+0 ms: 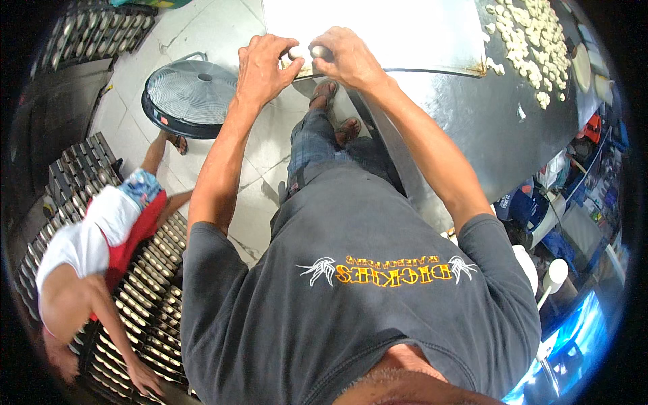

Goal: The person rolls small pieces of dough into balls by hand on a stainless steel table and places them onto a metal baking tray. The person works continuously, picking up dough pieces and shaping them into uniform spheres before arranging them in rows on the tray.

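My left hand (267,68) pinches a small pale dough ball (295,52) between thumb and fingers. Close beside it, my right hand (349,58) holds another dough ball (319,51) in the same kind of grip. The two balls are slightly apart, with the fingertips facing each other. Both hands are over the near left corner of a bright white tray or board (405,35), whose surface is washed out by glare. Its near edge is browned and worn. Whether the balls touch the board cannot be made out.
Many dough pieces (536,45) are heaped on the metal table (506,131) at right. A round floor fan (190,91) stands at left on tiles. Lower left, a co-worker (96,243) bends over racks (147,314) lined with pale pieces; another loaded rack (96,30) is upper left.
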`<state>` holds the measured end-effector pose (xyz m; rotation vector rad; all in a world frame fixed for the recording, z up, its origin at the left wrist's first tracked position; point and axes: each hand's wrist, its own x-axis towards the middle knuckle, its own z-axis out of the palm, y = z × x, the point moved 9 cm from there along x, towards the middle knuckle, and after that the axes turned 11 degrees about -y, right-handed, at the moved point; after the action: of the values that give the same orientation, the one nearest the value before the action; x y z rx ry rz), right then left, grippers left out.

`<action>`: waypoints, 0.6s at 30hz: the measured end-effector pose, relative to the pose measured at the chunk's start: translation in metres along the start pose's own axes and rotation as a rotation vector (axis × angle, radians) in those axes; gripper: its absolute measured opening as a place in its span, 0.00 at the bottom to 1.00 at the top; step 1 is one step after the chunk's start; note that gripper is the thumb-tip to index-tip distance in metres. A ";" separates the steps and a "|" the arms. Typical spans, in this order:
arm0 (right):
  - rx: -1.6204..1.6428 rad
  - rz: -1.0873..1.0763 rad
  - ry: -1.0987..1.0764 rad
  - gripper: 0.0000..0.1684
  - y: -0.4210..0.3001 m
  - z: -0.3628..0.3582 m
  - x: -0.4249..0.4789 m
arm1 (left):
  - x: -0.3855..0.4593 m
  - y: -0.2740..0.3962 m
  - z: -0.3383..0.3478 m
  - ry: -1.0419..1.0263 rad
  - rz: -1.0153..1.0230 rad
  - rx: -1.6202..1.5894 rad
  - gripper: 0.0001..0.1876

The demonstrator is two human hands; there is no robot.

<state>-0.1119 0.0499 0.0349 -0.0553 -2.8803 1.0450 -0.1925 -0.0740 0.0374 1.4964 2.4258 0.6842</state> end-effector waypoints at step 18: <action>0.215 0.475 0.546 0.28 0.116 -0.117 -0.125 | -0.003 0.013 -0.016 0.002 0.017 -0.021 0.25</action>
<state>0.0229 0.2061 0.0423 -0.8938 -2.2885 1.1671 -0.1874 -0.0764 0.0572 1.5101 2.4026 0.7124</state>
